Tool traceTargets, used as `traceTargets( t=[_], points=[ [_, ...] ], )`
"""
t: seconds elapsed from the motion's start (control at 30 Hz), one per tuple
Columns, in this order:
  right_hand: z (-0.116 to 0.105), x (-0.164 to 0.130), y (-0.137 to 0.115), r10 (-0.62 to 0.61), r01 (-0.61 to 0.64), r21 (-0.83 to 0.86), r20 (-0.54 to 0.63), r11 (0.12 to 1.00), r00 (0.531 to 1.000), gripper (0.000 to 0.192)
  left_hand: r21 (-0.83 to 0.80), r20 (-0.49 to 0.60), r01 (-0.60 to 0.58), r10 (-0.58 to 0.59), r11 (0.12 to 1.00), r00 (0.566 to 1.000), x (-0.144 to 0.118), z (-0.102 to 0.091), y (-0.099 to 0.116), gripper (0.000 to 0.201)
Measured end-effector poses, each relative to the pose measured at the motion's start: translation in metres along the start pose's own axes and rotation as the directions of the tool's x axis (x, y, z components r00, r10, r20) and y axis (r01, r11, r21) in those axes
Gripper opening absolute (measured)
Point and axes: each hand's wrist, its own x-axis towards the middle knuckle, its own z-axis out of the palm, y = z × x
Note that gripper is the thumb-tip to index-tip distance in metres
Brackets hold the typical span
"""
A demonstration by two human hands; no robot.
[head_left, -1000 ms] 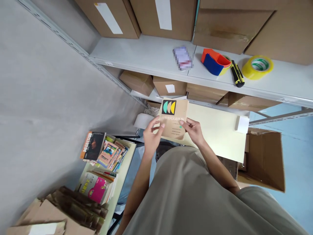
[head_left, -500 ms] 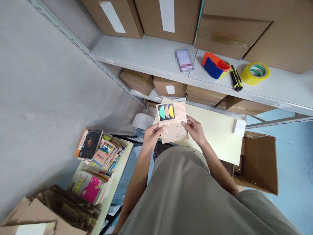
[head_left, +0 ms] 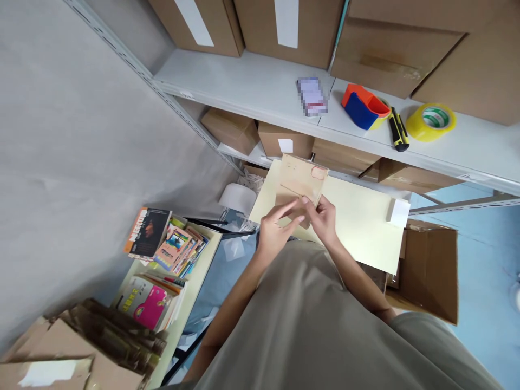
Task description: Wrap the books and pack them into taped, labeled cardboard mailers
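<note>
A small, thin tan book is held up in front of my body, a plain side with a red stamp-like mark and a line of small print facing me. My right hand grips its lower right part, thumb on the near face and fingers behind. My left hand is at the lower left of the book, its thumb and index finger apart over the lower part. Whether the left fingertips touch the paper I cannot tell. Below the book lies the pale yellow tabletop.
Stacked books lie on a side table at left, near flattened cardboard. The shelf ahead carries boxes, a yellow tape roll, a utility knife and an orange-blue band. An open carton stands at right.
The book's cover with coloured shapes faced me before; now a plain stamped side does. My left hand has let go of the left edge and moved right, across the book's lower part.
</note>
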Motion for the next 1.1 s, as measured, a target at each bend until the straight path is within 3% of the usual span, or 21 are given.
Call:
traceTargets(
  t=[0.13, 0.2, 0.3, 0.4, 0.57, 0.73, 0.87, 1.0, 1.1],
  points=[
    [-0.025, 0.012, 0.001, 0.073, -0.087, 0.137, 0.102, 0.987, 0.992, 0.060, -0.075, -0.115, 0.103, -0.111, 0.992, 0.987, 0.021, -0.030, -0.012, 0.071],
    [-0.034, 0.013, 0.000, 0.117, -0.151, 0.187, 0.181, 0.971, 0.976, 0.059, -0.199, -0.008, 0.226, -0.232, 0.954, 0.973, 0.030, -0.043, -0.017, 0.078],
    [-0.041, 0.011, -0.001, 0.147, -0.206, 0.216, 0.262, 0.955, 0.954, 0.060, -0.356, 0.272, 0.437, -0.355, 0.826, 0.894, 0.036, -0.052, -0.017, 0.076],
    [-0.044, 0.010, 0.000, 0.157, -0.219, 0.204, 0.282, 0.954, 0.946, 0.060, -0.377, 0.347, 0.523, -0.407, 0.764, 0.845, 0.034, -0.051, -0.015, 0.070],
    [-0.044, 0.019, 0.015, 0.151, -0.197, 0.160, 0.260, 0.967, 0.954, 0.064, -0.370, 0.251, 0.493, -0.426, 0.787, 0.869, 0.032, -0.044, -0.015, 0.067],
    [-0.024, 0.026, 0.029, 0.077, -0.078, 0.072, 0.018, 0.994, 0.997, 0.087, -0.326, 0.009, 0.382, -0.401, 0.865, 0.916, 0.032, -0.031, -0.017, 0.067],
    [0.006, 0.009, 0.018, 0.076, -0.100, 0.128, 0.176, 0.987, 0.981, 0.094, -0.184, -0.111, 0.302, -0.325, 0.935, 0.939, 0.020, -0.008, -0.009, 0.052],
    [0.017, -0.002, 0.007, 0.073, -0.091, 0.121, 0.147, 0.989, 0.987, 0.071, -0.133, -0.051, 0.244, -0.252, 0.961, 0.966, 0.008, 0.005, 0.002, 0.042],
    [0.007, 0.004, 0.009, 0.102, -0.119, 0.116, 0.146, 0.986, 0.984, 0.063, -0.187, 0.049, 0.253, -0.248, 0.949, 0.967, 0.012, -0.008, 0.001, 0.051]
  ],
)
